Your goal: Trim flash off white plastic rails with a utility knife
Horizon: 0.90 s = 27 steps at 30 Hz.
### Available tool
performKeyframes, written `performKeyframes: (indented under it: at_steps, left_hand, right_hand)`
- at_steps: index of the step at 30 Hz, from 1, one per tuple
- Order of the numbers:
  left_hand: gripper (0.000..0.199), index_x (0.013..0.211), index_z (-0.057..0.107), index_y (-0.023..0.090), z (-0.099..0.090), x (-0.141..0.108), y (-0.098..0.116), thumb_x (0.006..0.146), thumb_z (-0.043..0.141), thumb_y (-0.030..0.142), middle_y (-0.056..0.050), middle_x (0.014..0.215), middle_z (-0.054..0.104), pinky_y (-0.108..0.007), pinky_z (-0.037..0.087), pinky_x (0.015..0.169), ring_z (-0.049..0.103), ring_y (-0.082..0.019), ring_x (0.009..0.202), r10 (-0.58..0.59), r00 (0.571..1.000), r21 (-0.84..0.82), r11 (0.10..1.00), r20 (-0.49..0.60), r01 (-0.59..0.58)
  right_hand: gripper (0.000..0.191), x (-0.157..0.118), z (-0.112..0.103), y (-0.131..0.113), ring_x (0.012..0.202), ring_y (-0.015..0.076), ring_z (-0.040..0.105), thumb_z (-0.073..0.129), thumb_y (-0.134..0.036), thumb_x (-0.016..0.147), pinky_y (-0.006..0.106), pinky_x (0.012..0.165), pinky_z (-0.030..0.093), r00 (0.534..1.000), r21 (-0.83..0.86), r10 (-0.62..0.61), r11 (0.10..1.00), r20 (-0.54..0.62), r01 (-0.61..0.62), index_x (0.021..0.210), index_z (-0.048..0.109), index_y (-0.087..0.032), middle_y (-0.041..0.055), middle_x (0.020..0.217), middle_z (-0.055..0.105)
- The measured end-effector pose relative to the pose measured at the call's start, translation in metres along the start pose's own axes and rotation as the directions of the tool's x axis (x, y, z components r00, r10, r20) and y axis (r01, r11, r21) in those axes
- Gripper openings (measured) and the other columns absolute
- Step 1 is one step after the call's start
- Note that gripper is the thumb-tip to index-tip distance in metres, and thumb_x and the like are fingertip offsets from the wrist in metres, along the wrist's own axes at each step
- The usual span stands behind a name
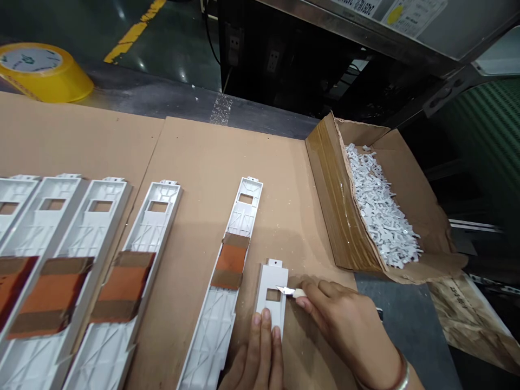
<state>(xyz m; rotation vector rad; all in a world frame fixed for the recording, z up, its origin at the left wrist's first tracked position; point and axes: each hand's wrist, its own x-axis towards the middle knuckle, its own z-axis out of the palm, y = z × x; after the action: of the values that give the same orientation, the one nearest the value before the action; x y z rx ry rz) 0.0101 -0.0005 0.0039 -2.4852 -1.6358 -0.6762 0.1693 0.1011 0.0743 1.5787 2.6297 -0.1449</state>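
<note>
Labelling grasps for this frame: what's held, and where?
Right hand holds a small knife by its pale handle, blade free. Left hand only presses fingertips on the white part.

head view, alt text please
The right hand holds a white-handled craft knife at a white plastic panel steadied by the left hand. Orange-banded white panels lie left, an open cardboard box of small white parts right.
</note>
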Motion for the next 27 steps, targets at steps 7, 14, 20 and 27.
performKeyframes:
  at_steps: [7, 14, 20, 27]
  left_hand:
    - [0.042, 0.101, 0.060, 0.008, 0.003, -0.001, 0.000, 0.093, 0.022, 0.023, -0.015, 0.103, 0.067, -0.030, 0.040, 0.073, 0.063, -0.023, 0.098, 0.000, 1.000, -0.001, 1.000, -0.025, 0.000]
    - [0.044, 0.099, 0.060, 0.010, 0.007, -0.001, 0.000, 0.093, 0.020, 0.026, -0.014, 0.098, 0.069, -0.030, 0.040, 0.071, 0.065, -0.022, 0.094, -0.015, 0.997, 0.013, 1.000, -0.077, 0.016]
    - [0.043, 0.101, 0.059, 0.008, 0.002, -0.001, 0.001, 0.093, 0.021, 0.025, -0.015, 0.103, 0.067, -0.030, 0.040, 0.074, 0.064, -0.023, 0.096, -0.027, 1.000, -0.002, 1.000, -0.015, 0.027]
    - [0.042, 0.102, 0.060, 0.007, 0.002, -0.001, 0.002, 0.092, 0.023, 0.023, -0.017, 0.103, 0.066, -0.031, 0.040, 0.073, 0.063, -0.025, 0.098, -0.013, 1.000, -0.007, 1.000, -0.023, 0.013]
  right_hand:
    - [0.051, -0.002, 0.005, 0.000, 0.054, 0.0157, 0.055, 0.017, -0.043, 0.098, 0.028, 0.051, 0.025, 1.000, -0.014, 0.008, 1.000, 0.006, -0.008, 0.071, 0.056, -0.025, -0.0022, 0.063, 0.060]
    - [0.055, 0.001, 0.002, -0.004, 0.049, 0.0162, 0.054, 0.013, -0.042, 0.098, 0.029, 0.048, 0.022, 1.000, -0.067, 0.013, 0.998, -0.005, -0.014, 0.069, 0.056, -0.025, -0.0011, 0.057, 0.058]
    - [0.058, 0.006, -0.002, -0.005, 0.047, 0.0168, 0.055, 0.010, -0.041, 0.098, 0.029, 0.046, 0.022, 1.000, -0.096, 0.003, 0.995, 0.014, -0.002, 0.068, 0.057, -0.024, 0.0004, 0.055, 0.058]
    - [0.053, 0.000, -0.008, 0.002, 0.050, 0.0148, 0.058, 0.015, -0.042, 0.098, 0.027, 0.045, 0.029, 1.000, -0.041, 0.008, 0.999, 0.007, -0.008, 0.073, 0.059, -0.025, -0.0012, 0.062, 0.062]
